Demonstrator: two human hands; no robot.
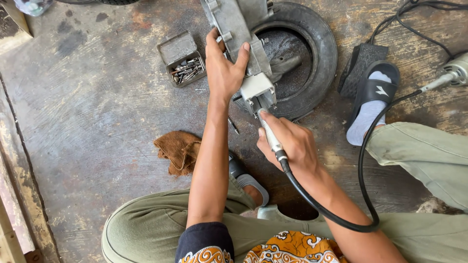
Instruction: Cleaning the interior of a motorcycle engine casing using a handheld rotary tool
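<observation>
Rag (179,151): lying on the floor.
Left hand (224,68): clamped on the metal casing (243,44) over the tyre (312,53).
Right hand (292,143): closed round the grinder handpiece (269,134).
Risk: bit could skid; casing only hand-held.

Left hand (223,68) and right hand (292,143) clenched

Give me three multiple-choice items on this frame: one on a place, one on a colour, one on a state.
1. Where does the open tin of bits lie?
A. left of the tyre
B. inside the tyre
C. on the rag

2. What colour is the rag?
A. blue
B. brown
C. white

3. What does the right hand do?
A. lies flat on the floor
B. holds the tool handpiece
C. grips the tyre

Key: 1 A, the tin sits on bare floor beside the tyre; 2 B, the cloth is brown; 3 B, its fingers wrap the handpiece.
</observation>
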